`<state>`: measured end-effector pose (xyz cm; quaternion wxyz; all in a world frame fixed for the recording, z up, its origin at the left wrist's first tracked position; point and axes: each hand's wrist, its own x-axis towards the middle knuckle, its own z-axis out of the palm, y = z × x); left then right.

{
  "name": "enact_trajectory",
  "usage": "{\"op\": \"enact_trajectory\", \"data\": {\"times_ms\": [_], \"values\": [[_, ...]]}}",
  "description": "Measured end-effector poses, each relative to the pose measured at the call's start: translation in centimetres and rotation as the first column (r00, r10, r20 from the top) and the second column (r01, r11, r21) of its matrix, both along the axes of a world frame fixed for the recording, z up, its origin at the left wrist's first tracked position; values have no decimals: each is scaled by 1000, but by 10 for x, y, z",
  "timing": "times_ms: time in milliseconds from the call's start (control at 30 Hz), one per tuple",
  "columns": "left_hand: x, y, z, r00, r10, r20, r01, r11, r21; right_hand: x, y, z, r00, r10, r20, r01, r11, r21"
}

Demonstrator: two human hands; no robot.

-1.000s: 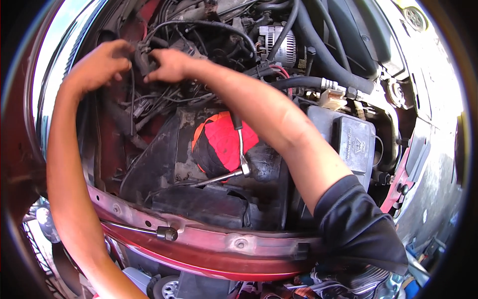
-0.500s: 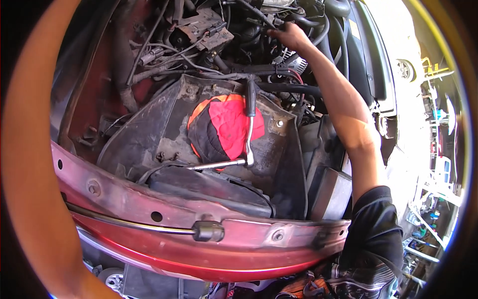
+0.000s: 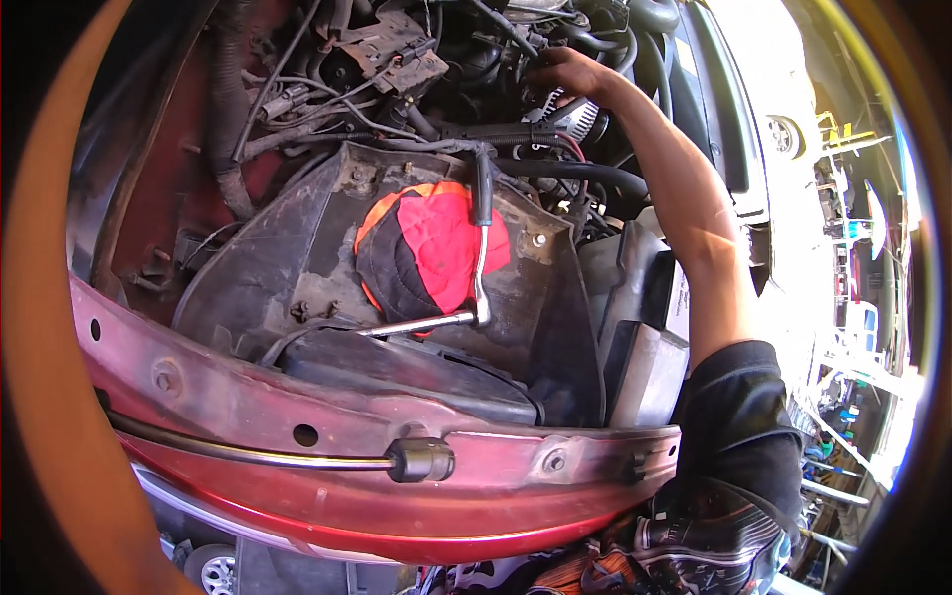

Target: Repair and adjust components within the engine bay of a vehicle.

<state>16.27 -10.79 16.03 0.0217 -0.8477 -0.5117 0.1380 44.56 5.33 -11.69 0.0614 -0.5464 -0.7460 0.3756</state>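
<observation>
My right hand (image 3: 572, 73) reaches far into the engine bay, its fingers curled down beside the alternator (image 3: 578, 119). The end of a dark rod-like part (image 3: 504, 28) meets the fingers; whatever they grip is hidden. Only a bare forearm (image 3: 50, 327) shows of my left arm along the left rim, its hand out of frame. A ratchet wrench (image 3: 482, 233) with a black handle and a long chrome extension (image 3: 416, 324) lies on the dark plastic panel (image 3: 521, 327). Under it is a crumpled red, black and orange cloth (image 3: 436, 248).
The red front body panel (image 3: 347, 516) crosses the near side, with a metal rod ending in a black fitting (image 3: 419, 460) along it. Wires and a rusty bracket (image 3: 392, 50) sit at the far left. A black hose (image 3: 575, 175) runs below the alternator.
The view has shifted slightly, so the engine bay sits a little further left. My right hand stays by the alternator, its fingers slightly moved. The wrench and cloth lie as before.
</observation>
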Motion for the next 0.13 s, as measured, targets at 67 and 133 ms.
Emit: {"op": "enact_trajectory", "data": {"times_ms": [67, 133], "values": [[1, -10, -2, 953, 244, 178, -230, 968, -99, 4, 1, 3, 1000, -1, 11, 1, 998, -61], [4, -11, 5, 971, 179, 158, -163, 981, -106, 20, 4, 19, 999, 12, 48, -5, 990, -143]]}}
